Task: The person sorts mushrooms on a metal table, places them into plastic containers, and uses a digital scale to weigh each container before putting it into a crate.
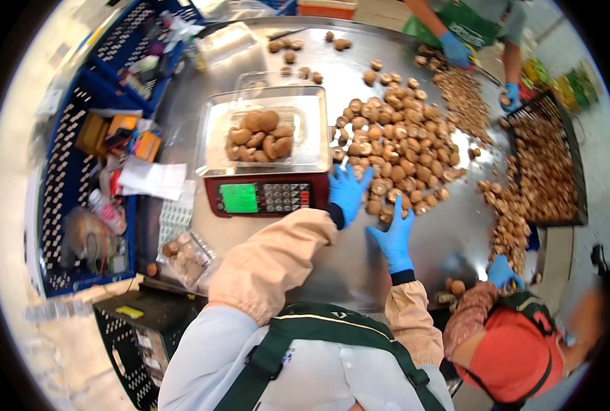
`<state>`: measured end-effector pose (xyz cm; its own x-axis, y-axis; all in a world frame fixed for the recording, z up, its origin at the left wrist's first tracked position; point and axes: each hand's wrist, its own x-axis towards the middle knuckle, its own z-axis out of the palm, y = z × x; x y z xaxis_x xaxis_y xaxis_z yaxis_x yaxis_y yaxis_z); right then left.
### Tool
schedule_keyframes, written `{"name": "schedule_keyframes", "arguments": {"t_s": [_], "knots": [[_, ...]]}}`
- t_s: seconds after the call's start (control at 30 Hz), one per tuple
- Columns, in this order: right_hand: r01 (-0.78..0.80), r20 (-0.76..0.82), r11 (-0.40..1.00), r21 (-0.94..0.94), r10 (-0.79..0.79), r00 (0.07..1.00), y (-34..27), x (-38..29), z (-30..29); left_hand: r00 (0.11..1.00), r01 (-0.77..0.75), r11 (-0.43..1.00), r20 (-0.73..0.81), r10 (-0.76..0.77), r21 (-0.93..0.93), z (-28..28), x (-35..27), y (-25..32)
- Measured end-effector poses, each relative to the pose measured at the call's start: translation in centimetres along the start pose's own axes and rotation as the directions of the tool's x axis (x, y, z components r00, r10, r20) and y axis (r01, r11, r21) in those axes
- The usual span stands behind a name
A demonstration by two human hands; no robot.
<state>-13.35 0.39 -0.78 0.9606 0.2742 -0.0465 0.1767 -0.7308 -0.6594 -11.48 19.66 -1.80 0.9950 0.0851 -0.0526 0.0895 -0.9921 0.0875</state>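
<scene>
My left hand (347,191), in a blue glove, lies with spread fingers at the near left edge of a heap of brown mushrooms (397,138), just right of the digital scale (266,194). My right hand (396,237), gloved too, has its fingers apart, with fingertips at the heap's near edge; it seems to grip nothing. On the scale's steel pan (312,110) stands a clear plastic tray (295,149) with several mushrooms (260,121). The scale's display is lit green.
Blue crates (58,205) of mixed items line the left. A packed mushroom tray (187,259) lies nearer me, with clear plastic trays (233,46) at the back. Across the steel table (335,272), a person's gloved hands work beside cut stems (461,100) and a black crate (582,195). Another person is at right.
</scene>
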Motion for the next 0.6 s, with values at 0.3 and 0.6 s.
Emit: {"name": "schedule_keyframes", "arguments": {"t_s": [0.3,0.6], "knots": [[0.097,-0.111,0.995,0.006,-0.095,0.989,-0.5,-1.3,5.0,0.998,-0.027,0.849,0.039,0.056,-0.528,-1.4,-6.0,3.6],[0.083,0.02,0.996,0.01,-0.083,0.996,-1.5,-3.5,1.3,0.991,-0.131,0.661,-0.125,0.057,-0.739,-3.7,-9.2,-0.5]]}}
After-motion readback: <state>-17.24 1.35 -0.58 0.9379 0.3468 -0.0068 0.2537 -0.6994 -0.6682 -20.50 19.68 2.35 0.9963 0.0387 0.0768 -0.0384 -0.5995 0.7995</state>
